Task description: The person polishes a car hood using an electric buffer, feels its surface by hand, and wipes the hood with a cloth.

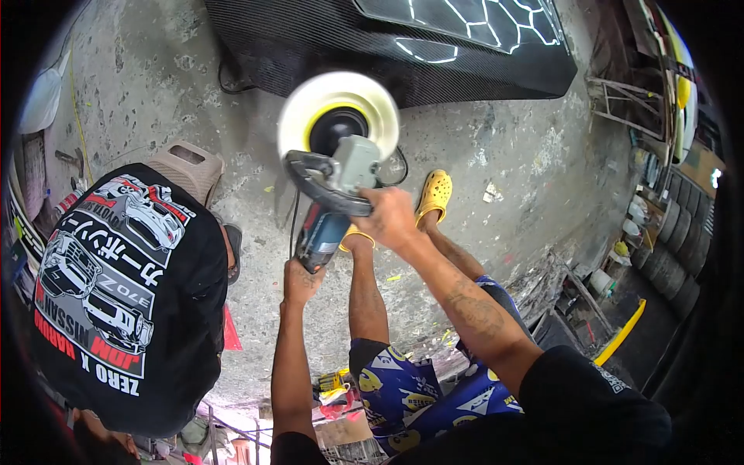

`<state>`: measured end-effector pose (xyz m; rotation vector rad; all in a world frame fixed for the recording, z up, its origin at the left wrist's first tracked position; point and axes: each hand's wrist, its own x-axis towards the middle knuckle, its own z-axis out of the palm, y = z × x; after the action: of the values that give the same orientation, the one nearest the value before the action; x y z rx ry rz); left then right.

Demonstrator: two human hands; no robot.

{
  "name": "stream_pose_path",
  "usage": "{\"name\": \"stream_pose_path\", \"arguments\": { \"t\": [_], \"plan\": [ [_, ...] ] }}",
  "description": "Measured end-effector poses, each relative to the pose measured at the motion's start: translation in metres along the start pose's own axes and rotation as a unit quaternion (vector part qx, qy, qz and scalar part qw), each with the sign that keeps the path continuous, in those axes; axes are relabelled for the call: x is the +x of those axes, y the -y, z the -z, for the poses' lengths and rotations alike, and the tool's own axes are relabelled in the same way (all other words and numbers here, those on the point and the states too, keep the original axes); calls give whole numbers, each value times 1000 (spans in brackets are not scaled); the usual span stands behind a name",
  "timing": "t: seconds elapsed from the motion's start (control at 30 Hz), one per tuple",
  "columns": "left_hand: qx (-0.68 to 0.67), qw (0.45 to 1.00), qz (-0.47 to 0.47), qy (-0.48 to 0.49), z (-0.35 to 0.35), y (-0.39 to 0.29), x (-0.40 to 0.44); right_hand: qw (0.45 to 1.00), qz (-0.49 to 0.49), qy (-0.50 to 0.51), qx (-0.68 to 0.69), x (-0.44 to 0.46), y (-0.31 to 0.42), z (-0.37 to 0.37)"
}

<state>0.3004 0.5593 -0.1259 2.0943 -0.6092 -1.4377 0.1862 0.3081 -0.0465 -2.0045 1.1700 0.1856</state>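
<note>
Left grip (302, 282) is holding the polisher (324, 229) by its rear, right grip (390, 219) its handle (329, 194), near the panel (465, 68) edge; likely heavy, rigid, soft-padded, so two-handed hold suits.

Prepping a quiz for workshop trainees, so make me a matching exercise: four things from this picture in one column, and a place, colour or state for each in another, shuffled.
Things
1. Right hand
2. Left hand
3. Clogs
4. Large panel

Places, colours
A. Glossy black, at the top of the picture
B. At the rear end of the polisher
C. Yellow, on the feet
D. On the polisher's black front handle

Right pairs: 1-D, 2-B, 3-C, 4-A
</note>
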Motion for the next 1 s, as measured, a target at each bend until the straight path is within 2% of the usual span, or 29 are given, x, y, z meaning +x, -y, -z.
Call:
{"name": "stream_pose_path", "arguments": {
  "t": [0.17,0.23,0.3,0.4,0.43,0.53,0.57,0.63,0.73,0.8,0.9,1.0],
  "plan": [
    [-16,995,-88,-35,-42,-18,0,999,6,-36,16,-17,-40,19],
    [-14,999,-27,-43,-47,-20,-11,999,23,-21,-13,-11,-43,22],
    [8,997,50,-53,-44,-18,-25,997,82,-12,-9,0,-31,13],
    [38,988,53,-136,-30,0,-33,989,149,23,4,26,-4,-3],
    [72,986,59,-138,-24,9,-36,985,168,36,12,34,4,-5],
    [104,969,-17,-225,-16,0,-43,974,215,14,73,37,4,-4],
    [99,964,-9,-245,-20,-6,-43,971,219,-22,97,33,-1,-3],
    [115,963,-4,-244,-36,-5,-48,975,201,-21,95,27,-18,5],
    [113,967,35,-225,-61,-31,-48,977,193,-24,90,19,-44,19],
    [94,978,76,-170,-77,-38,-50,982,173,-26,71,7,-46,35],
    [-43,992,111,-36,-80,-55,-67,996,88,-4,6,-27,-35,71],
    [-88,990,97,50,-59,-110,-100,999,7,16,-42,-79,-25,126]
  ]
}}
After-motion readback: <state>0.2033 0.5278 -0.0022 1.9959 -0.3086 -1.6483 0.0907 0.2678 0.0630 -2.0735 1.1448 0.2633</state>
